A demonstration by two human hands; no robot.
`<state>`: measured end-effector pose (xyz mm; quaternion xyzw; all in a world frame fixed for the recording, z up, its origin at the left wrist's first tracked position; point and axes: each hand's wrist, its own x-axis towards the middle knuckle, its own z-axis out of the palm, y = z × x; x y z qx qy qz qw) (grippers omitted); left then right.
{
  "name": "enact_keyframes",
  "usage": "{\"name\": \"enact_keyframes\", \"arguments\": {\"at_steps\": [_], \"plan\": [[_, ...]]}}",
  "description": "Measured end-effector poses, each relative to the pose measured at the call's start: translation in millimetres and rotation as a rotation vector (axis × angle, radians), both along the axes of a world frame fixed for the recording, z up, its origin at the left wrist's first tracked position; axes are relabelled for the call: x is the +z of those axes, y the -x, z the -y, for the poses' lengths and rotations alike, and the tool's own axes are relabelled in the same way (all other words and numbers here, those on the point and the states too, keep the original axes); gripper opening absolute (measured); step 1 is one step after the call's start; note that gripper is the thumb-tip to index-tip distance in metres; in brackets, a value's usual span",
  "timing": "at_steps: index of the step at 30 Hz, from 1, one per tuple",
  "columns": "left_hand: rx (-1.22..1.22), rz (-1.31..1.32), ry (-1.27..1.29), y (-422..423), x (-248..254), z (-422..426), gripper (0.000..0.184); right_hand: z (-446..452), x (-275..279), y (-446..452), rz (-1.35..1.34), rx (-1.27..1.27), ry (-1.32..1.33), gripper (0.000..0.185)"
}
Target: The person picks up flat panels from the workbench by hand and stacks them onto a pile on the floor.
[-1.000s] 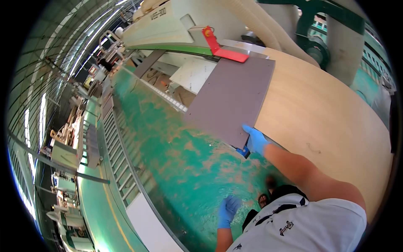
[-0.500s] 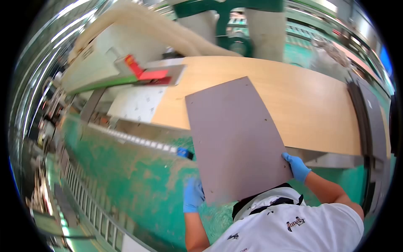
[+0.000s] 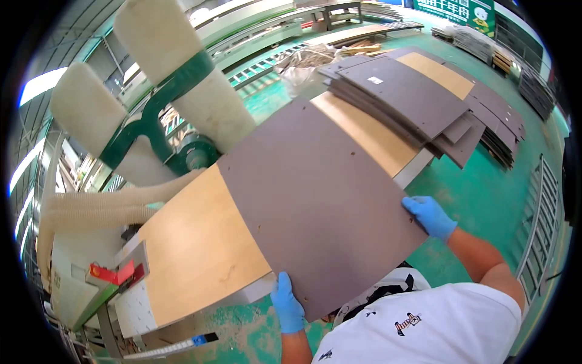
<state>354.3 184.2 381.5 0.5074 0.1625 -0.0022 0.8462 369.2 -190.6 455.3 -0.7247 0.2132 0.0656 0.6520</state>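
Note:
A large grey-brown board (image 3: pixel 321 200) with small holes near its edges extends from my body out over the wooden worktable (image 3: pixel 194 242). My left hand (image 3: pixel 287 304), in a blue glove, grips its near left corner. On the near right edge my right hand (image 3: pixel 431 217), gloved the same way, is closed with the thumb on top. The fingers of both hands are partly hidden under the board. Beyond the board's right side lies a stack of similar grey-brown boards (image 3: pixel 403 91) at the far end of the table.
A machine with a red guard (image 3: pixel 112 274) stands at the table's left end. Behind the table is a dust collector (image 3: pixel 197 151) with pale bags and a ribbed hose (image 3: pixel 109 206). More stacked boards (image 3: pixel 500 115) and a roller conveyor (image 3: pixel 539 224) are on the right.
My view has swung right, bringing the board stacks into sight. The board has moved with my hands from the machine side toward the stack and now covers the table's middle.

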Motion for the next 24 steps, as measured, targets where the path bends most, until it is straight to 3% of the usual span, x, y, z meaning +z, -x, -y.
{"name": "enact_keyframes", "arguments": {"at_steps": [4, 7, 10, 12, 16, 19, 21, 22, 24], "plan": [[-0.17, 0.13, -0.03, -76.3, 46.8, 116.8, 0.035, 121.4, 26.9, -26.3, 0.269, -0.172, 0.197, 0.034], [-0.341, 0.214, -0.092, -135.7, 72.1, 210.6, 0.033, 226.4, 42.5, -50.4, 0.266, -0.223, 0.223, 0.031], [-0.494, 0.181, -0.201, -191.9, 63.6, 290.3, 0.038, 306.8, 38.9, -82.0, 0.289, -0.269, 0.187, 0.03], [-0.494, 0.216, -0.045, -216.2, 62.2, 343.9, 0.04, 359.6, 38.3, -105.1, 0.277, -0.311, 0.149, 0.03], [-0.52, 0.156, -0.135, -271.2, 52.5, 413.9, 0.042, 443.4, 44.0, -169.3, 0.187, -0.263, 0.346, 0.03], [-0.487, 0.193, -0.183, -278.7, 70.8, 432.7, 0.043, 469.4, 41.7, -195.5, 0.195, -0.224, 0.515, 0.031], [-0.861, 0.065, -0.756, -269.1, 119.1, 419.4, 0.043, 479.2, 39.5, -211.9, 0.29, -0.125, 0.973, 0.038], [-0.812, 0.069, -0.698, -265.4, 120.8, 407.8, 0.043, 480.5, 34.5, -217.8, 0.338, -0.071, 1.198, 0.046], [-0.724, 0.088, -0.564, -258.9, 108.5, 375.7, 0.039, 462.8, 32.1, -225.3, 0.45, -0.02, 1.309, 0.057]]}}
